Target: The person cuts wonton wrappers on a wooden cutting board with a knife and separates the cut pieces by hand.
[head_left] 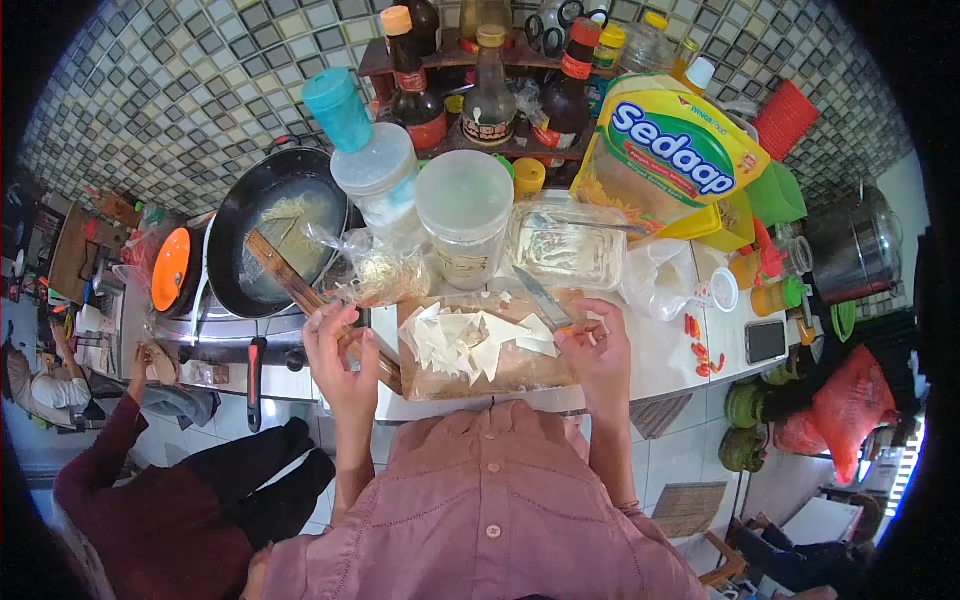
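- Step, my read: cutting prep on the board (500, 372), mid-batch. Pale cut pieces (465, 340) lie piled on its left half, touching each other.
- Right hand (597, 352) is clamped on the knife (543, 300) handle at the board's right edge; blade points up-left, tip toward the tray.
- Left hand (340, 355) sits just left of the board, fingers loosely curled, tips pinched near the spatula (300, 290). Can't tell if it grips the handle or a small piece.
- Next move likely calls for the left hand back on the pile to steady it before the blade comes down; fingers clear of the edge.
- Containers, big to small:
- Wok (262, 232) on the stove, left of the board: thin oily liquid and some pale bits; spatula head rests in it.
- Sedaap bag (672, 150), yellow-green, upright behind the tray; contents hidden.
- Clear tray (566, 245) just behind the board: pale contents, unclear what.
- Wide jar (464, 215), lid on, cloudy; contents not readable.
- Tall jar (375, 180) with a teal cup upside down on top; white stuff inside.
- Plastic bag (378, 270) between wok and board: pale sprout-like shreds.
- Sauce bottles (490, 95) on the rack at the back, dark liquids.
- Another person in dark red is down by the stove, left.
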`<state>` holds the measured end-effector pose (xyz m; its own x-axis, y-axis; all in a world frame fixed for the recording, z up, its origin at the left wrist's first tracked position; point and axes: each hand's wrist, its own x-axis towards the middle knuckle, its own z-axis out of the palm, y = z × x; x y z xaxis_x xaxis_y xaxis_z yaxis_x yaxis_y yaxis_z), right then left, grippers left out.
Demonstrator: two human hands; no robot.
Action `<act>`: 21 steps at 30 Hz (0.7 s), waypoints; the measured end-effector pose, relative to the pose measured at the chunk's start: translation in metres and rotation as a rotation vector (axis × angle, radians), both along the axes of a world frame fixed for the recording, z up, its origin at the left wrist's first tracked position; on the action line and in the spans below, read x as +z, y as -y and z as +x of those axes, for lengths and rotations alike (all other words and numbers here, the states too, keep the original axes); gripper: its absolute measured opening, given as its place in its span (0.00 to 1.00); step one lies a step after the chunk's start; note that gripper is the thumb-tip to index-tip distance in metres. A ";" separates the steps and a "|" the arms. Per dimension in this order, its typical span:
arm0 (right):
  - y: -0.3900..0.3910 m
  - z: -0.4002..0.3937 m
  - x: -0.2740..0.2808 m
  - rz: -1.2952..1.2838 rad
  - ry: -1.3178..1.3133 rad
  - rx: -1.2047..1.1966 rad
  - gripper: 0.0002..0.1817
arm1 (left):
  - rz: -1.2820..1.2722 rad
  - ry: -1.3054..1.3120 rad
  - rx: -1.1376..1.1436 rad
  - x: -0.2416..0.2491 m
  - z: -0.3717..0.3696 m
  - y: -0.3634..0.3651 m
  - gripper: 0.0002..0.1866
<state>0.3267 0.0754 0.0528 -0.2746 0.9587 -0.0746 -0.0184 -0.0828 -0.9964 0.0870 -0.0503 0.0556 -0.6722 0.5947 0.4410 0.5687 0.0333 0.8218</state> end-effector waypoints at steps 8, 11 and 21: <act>-0.001 -0.006 -0.017 0.641 0.769 0.163 0.19 | -0.015 -0.044 -0.114 0.005 0.009 -0.009 0.15; 0.004 -0.016 -0.016 0.619 0.784 0.246 0.18 | -0.001 -0.018 -0.137 0.006 0.013 -0.012 0.14; 0.000 -0.010 -0.015 0.669 0.724 0.343 0.11 | -0.062 -0.007 -0.171 0.005 0.011 -0.010 0.13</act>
<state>0.3169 0.0752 0.0383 -0.6413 0.7441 0.1874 0.5221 0.6021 -0.6040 0.0976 -0.0400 0.0604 -0.5562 0.7261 0.4043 0.5758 -0.0142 0.8175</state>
